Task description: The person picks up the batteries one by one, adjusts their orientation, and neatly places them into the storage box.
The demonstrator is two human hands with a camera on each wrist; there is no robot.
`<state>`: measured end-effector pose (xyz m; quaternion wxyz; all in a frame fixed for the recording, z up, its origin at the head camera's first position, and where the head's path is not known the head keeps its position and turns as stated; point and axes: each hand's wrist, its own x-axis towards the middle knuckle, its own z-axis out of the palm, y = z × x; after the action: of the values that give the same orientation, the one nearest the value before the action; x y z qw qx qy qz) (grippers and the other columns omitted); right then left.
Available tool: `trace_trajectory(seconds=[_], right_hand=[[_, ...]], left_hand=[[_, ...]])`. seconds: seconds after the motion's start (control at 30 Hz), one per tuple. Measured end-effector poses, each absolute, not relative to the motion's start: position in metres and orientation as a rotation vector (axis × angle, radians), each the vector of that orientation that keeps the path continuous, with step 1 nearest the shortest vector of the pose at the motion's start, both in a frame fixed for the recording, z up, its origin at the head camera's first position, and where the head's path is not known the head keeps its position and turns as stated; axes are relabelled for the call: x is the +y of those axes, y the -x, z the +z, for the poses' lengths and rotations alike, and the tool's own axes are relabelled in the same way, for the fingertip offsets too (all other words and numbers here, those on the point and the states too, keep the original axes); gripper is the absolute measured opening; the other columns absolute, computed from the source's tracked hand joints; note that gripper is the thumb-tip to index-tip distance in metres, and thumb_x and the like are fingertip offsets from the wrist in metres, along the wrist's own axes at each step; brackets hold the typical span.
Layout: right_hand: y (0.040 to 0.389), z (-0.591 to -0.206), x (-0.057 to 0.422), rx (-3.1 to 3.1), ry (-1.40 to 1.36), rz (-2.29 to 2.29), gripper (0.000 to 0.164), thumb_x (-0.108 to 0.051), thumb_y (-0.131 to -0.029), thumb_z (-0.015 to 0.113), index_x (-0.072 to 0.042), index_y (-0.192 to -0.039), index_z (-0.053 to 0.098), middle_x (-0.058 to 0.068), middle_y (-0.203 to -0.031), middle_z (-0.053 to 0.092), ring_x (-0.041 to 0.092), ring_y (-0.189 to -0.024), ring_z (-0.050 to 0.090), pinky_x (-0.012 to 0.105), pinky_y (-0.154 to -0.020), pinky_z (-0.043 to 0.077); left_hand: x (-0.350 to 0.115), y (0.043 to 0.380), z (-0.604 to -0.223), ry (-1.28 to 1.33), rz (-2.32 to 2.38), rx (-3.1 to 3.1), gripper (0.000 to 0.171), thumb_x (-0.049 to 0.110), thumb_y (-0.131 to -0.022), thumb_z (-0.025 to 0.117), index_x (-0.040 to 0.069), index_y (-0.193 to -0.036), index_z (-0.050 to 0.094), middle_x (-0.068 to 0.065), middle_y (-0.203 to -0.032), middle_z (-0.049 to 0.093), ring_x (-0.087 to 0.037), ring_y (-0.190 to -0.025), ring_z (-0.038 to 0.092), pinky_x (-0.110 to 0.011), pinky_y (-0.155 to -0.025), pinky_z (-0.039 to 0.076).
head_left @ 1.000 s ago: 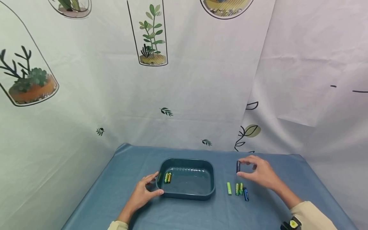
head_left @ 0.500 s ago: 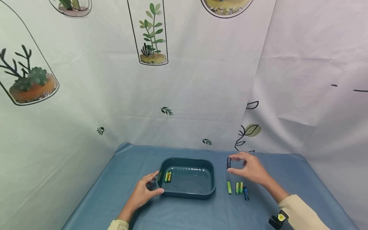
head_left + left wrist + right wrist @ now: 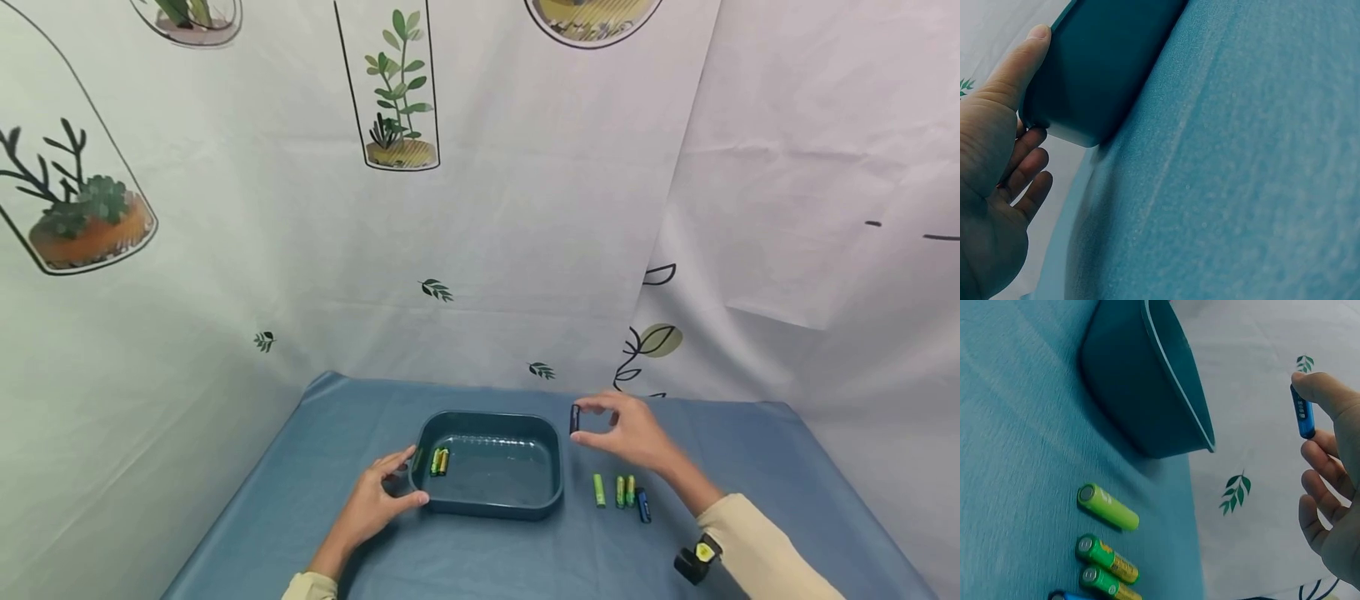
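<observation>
My right hand (image 3: 630, 433) pinches a dark blue battery (image 3: 574, 419) endwise between thumb and fingertips, held up just past the dish's right side. In the right wrist view the battery (image 3: 1302, 411) shows white lettering. At the left corner of the dark teal rectangular dish (image 3: 495, 510), my left hand (image 3: 366, 502) grips it, thumb at the front rim and fingers along the left side. Inside the dish, by its left wall, two green-and-gold batteries (image 3: 439, 462) lie side by side.
Right of the dish lie a lime-green battery (image 3: 599, 491), two green-and-yellow batteries (image 3: 625, 492) and a blue battery (image 3: 643, 506) on the blue tablecloth (image 3: 465, 554). A white curtain (image 3: 480, 225) with printed plants hangs behind the table. A black band (image 3: 697, 558) circles the right wrist.
My right hand has carried the dark blue battery leftward, from above the loose batteries to near the dish's right rim. The left hand and the dish have stayed in place.
</observation>
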<state>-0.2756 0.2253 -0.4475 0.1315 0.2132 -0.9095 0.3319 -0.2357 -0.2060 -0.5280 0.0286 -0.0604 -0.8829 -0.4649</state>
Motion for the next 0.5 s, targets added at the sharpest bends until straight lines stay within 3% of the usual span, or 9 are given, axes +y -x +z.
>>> trace_trajectory(seconds=[0.5], right_hand=[[0.293, -0.454, 0.195, -2.658, -0.645, 1.108, 0.05, -0.047, -0.082, 0.085, -0.022, -0.124, 0.074, -0.005, -0.113, 0.069, 0.018, -0.102, 0.063, 0.033, -0.077, 0.054]], left_hand=[[-0.206, 0.236, -0.528, 0.179, -1.416, -2.734, 0.08, 0.034, -0.076, 0.092, 0.017, -0.146, 0.059, -0.01, -0.145, 0.058, -0.026, -0.122, 0.059, -0.047, -0.097, 0.052]])
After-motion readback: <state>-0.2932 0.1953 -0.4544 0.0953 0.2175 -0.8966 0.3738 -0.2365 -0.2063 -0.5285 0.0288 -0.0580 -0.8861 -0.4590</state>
